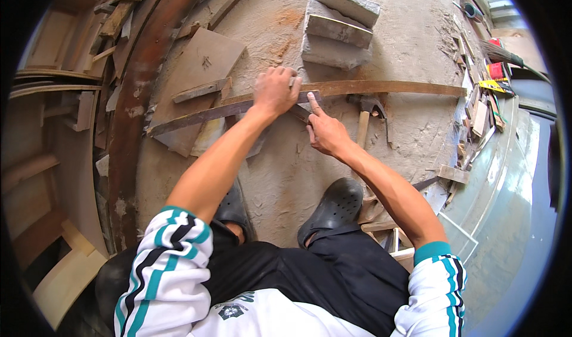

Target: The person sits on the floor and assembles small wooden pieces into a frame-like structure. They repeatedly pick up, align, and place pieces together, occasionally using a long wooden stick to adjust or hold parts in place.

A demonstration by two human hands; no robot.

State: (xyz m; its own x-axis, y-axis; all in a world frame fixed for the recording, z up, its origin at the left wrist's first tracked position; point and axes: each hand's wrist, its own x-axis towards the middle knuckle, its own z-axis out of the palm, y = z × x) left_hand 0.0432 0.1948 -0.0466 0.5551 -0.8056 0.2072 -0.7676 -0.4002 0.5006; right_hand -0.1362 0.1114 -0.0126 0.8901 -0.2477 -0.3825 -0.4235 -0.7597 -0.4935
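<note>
My left hand (277, 91) is closed over a long greyish wooden strip (205, 115), its fingers curled at the far edge and the grip partly hidden. My right hand (329, 133) presses its stretched index finger on the strip's right end, while the thumb and other fingers are curled in. Between the hands a short dark piece (298, 112) slants toward the right fingers; whether they hold it is hidden. A longer brown wooden strip (387, 87) runs off to the right, meeting the greyish one by the hands. Just right of my right hand lies a hammer (363, 128) with a wooden handle.
Grey blocks (339, 30) lie beyond my hands. A brown board (205, 57) is at the far left, near a rusty beam (140, 69). Wood scraps (479, 116) and a brush (500, 54) line the right. My dark clogs (336, 206) stand on the rough floor.
</note>
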